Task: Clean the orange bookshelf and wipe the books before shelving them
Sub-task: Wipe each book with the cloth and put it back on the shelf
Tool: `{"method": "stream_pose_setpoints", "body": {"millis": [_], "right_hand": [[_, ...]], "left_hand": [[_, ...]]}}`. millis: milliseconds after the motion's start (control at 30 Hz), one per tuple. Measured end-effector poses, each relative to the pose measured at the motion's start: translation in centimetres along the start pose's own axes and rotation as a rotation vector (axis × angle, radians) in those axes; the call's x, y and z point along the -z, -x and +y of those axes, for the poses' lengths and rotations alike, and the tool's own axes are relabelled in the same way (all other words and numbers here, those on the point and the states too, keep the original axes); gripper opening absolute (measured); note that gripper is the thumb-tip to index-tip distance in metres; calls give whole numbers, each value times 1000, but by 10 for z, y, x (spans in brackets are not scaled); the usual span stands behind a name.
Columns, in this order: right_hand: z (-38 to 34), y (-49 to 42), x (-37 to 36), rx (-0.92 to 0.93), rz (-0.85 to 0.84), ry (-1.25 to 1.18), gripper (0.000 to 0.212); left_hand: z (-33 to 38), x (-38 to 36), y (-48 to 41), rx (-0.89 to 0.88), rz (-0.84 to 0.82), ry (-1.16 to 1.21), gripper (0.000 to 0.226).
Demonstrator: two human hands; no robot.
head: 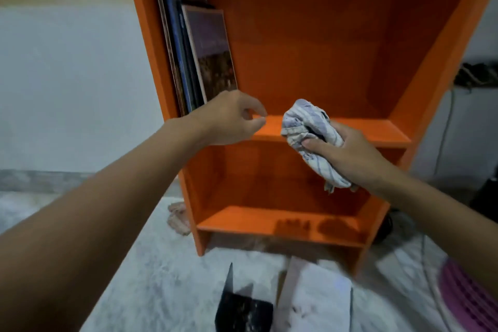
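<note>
Right hand (347,151) grips the bunched cloth (307,124) at the middle shelf (377,129) front edge for wiping. Left hand (231,118), loosely curled and empty, hovers by books (199,54) leaning at its left end.

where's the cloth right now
In the head view, the cloth is bunched in the right hand, right of centre, just in front of the orange bookshelf's middle shelf, with the left hand to its left.

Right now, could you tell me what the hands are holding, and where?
The right hand grips the checked cloth around its middle; left hand holds nothing.
</note>
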State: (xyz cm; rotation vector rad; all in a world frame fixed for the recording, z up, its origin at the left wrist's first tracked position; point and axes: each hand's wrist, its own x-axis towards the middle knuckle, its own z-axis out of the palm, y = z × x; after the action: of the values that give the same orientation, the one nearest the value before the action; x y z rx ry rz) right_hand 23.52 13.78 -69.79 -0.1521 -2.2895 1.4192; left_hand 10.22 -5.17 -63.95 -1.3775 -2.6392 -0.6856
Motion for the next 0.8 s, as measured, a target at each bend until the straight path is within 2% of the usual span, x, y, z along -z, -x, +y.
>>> {"method": "stream_pose_setpoints", "body": {"millis": [133, 200, 333, 400, 433, 533, 600, 667, 733, 800], "right_hand": [[70, 63, -18, -87, -138, -20, 23], [120, 97, -30, -178, -171, -3, 23], [208, 160, -55, -303, -218, 184, 19], [243, 193, -69, -324, -251, 303, 19], [258, 207, -76, -297, -260, 369, 23], [295, 248, -97, -160, -373, 521, 47], [308, 262, -108, 63, -470, 631, 57], [319, 262, -109, 183, -440, 661, 58], [331, 250, -100, 187, -368, 660, 56], [347, 229, -83, 58, -224, 627, 52]], "left_hand": [[7, -89, 57, 69, 16, 192, 24], [-1, -153, 83, 189, -91, 286, 24], [-19, -280, 136, 475, -449, 362, 32], [-27, -334, 167, 554, -562, 378, 15], [-32, -355, 180, 579, -580, 413, 14], [-40, -401, 209, 706, -498, 554, 15], [-42, -409, 216, 718, -384, 555, 15], [-40, -407, 216, 724, -326, 596, 17], [-39, -402, 213, 755, -325, 644, 11], [-39, -398, 210, 805, -352, 685, 11]]}}
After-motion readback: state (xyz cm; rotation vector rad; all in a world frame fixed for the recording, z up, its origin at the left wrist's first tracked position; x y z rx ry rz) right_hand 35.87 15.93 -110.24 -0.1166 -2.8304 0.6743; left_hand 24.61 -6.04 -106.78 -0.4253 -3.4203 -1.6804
